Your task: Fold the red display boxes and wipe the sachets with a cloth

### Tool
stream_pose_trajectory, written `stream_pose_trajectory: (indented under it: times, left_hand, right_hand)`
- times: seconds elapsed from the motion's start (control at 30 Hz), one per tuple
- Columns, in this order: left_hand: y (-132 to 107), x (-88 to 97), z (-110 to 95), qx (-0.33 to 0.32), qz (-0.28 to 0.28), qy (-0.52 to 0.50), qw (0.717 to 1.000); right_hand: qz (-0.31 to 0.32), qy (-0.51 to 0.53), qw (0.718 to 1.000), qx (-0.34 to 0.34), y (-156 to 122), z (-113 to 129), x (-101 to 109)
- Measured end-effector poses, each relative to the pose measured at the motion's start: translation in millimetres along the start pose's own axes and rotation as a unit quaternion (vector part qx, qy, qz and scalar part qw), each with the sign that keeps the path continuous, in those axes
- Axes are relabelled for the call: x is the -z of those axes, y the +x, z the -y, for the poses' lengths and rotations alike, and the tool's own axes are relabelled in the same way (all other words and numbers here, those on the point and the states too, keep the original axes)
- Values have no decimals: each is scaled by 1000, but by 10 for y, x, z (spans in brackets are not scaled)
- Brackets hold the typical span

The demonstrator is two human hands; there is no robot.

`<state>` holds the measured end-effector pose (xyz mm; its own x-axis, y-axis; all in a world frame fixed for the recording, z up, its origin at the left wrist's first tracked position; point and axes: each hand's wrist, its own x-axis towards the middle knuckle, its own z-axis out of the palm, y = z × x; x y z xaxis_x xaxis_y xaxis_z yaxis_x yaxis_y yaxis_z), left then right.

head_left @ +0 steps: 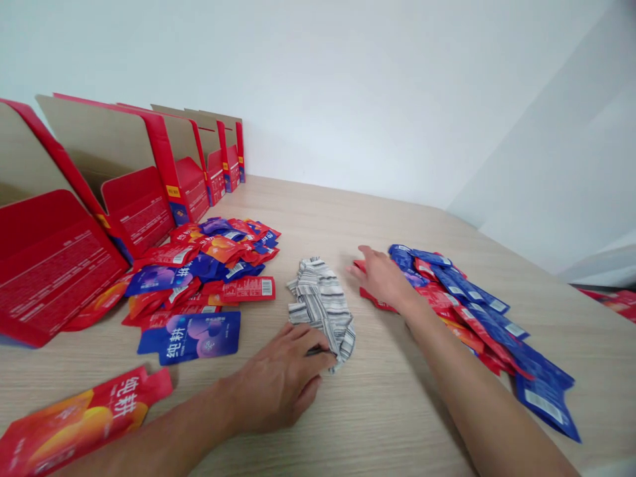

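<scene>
One striped cloth (325, 298), mid-worktop, a hand on either side

Left hand (293, 374): palm down at the near end of the cloth, fingers bent and close together, tips touching the fabric. A dark sliver (315, 351) shows by the fingers; too small to name. Cannot tell whether the cloth is gripped or only touched.

Right hand (380, 275): just beyond the cloth, to its right, slightly blurred. Fingers partly spread, reaching inward over a red packet (376, 299) that shows on the near side of the hand. Palm hidden; cannot tell whether it has hold of the packet.

Cloth: grey, black and white stripes, crumpled, lying flat on the pale wood-grain worktop (318, 205).

Left of the cloth: a loose heap of pouches (218, 248), red and blue, overlapping at odd angles. A blue pouch (203, 338) lies face up at its near edge. Nearer still, beside the left forearm, a red pouch (84, 424) with orange print, also face up.

Right: overlapping rows of packets (462, 288), red and blue, slanting toward the near right, several barcodes up.

Far left: a row of red cartons (139, 205), upright, mouths open, brown board inside. White wall (348, 99) behind.
</scene>
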<state>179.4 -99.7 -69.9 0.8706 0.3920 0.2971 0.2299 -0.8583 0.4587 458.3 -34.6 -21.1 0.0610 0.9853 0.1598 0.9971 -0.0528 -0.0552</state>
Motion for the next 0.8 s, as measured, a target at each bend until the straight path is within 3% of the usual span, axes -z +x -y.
stream_pose_trajectory:
  times: [0.1, 0.23, 0.53, 0.8]
  left_hand:
    - [3, -15, 0, 14, 4, -5, 1000]
    - [11, -10, -3, 15, 13, -13, 1000]
    - [-19, 7, 5, 13, 10, -17, 1000]
    - [-19, -21, 4, 17, 11, -20, 1000]
  right_hand:
    - [43, -59, 996, -60, 86, -258, -171]
    - [92, -90, 991, -37, 114, -261, -280]
    - [91, -125, 988, -13, 48, -55, -212]
    - [67, -103, 992, -6, -113, -341, -230]
